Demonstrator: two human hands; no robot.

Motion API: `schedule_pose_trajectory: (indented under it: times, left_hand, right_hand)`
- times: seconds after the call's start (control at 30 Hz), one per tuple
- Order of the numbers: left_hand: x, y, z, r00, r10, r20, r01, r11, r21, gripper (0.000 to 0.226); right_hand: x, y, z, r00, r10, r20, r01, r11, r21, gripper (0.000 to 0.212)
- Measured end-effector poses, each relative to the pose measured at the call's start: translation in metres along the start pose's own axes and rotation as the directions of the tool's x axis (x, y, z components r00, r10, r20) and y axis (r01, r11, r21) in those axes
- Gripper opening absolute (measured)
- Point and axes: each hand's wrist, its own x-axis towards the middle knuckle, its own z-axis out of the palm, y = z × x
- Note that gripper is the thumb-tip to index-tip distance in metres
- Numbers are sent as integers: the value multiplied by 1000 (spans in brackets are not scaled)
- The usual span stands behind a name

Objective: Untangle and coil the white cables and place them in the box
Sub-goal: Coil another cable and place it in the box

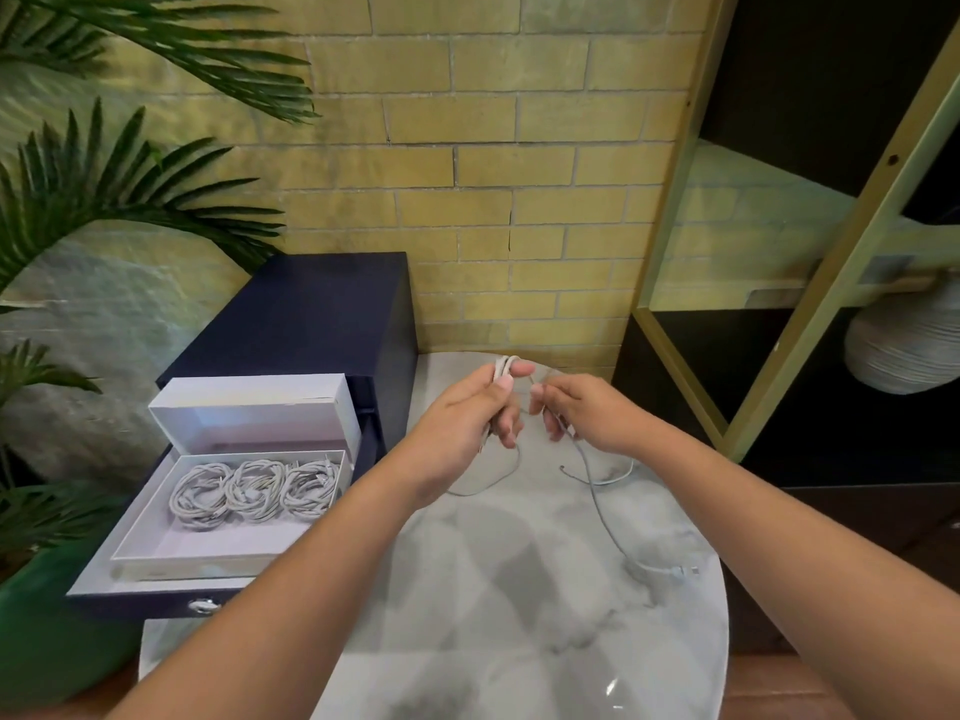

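Hovering over the table point(519, 589), the left hand point(467, 413) has its grip curled round loops of white cable point(597, 491), the right hand point(582, 413) pinching its trailing strand, three coils point(254, 491) lying in the box point(150, 532) at left.

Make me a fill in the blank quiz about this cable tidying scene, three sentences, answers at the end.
1. The white box holds ___ coiled cables.
2. The box sits in the open drawer of a dark ___ cabinet.
3. The left hand and right hand hold one cable whose tail lies on the marble ___.
Missing words: three, blue, table.
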Motion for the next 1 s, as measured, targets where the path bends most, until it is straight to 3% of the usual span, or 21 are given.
schedule_pose_trajectory:
  times: [0.17,0.27,0.37,0.47,0.6,0.7,0.87,0.93,1.0]
  left_hand:
    - [8,-2,-3,1000,11,1,-11,999,-36,38]
    - [13,-5,-4,999,36,-16,-35,998,46,45]
    - [18,-11,-4,998,44,-50,-33,980,196,51]
    - [17,-20,-9,998,36,-50,-12,912,410,51]
    - [15,-32,-16,1000,-3,5,-1,738,675,23]
    - [11,-34,-15,996,-52,77,-12,748,664,10]
    - [5,-32,-14,978,-154,140,40,799,599,20]
    - [4,-34,-13,980,-140,141,37,827,562,17]
    - [4,-34,-13,986,-126,108,56,863,502,29]
  right_hand:
    - [-13,6,19,988,73,135,-66,996,-56,35]
    - [-21,-7,36,973,71,219,-56,996,-72,32]
    - [-30,-20,49,952,72,298,-43,994,-104,28]
    - [-33,-36,43,918,83,387,31,959,-280,31]
    - [-31,-49,17,911,16,412,200,857,-475,31]
    - [-29,-52,2,915,24,404,209,826,-524,16]
    - [-26,-54,-14,962,-58,268,216,763,-609,10]
    - [-26,-51,-16,970,-90,225,210,774,-597,12]
    - [-26,-47,-17,975,-121,185,205,805,-557,12]
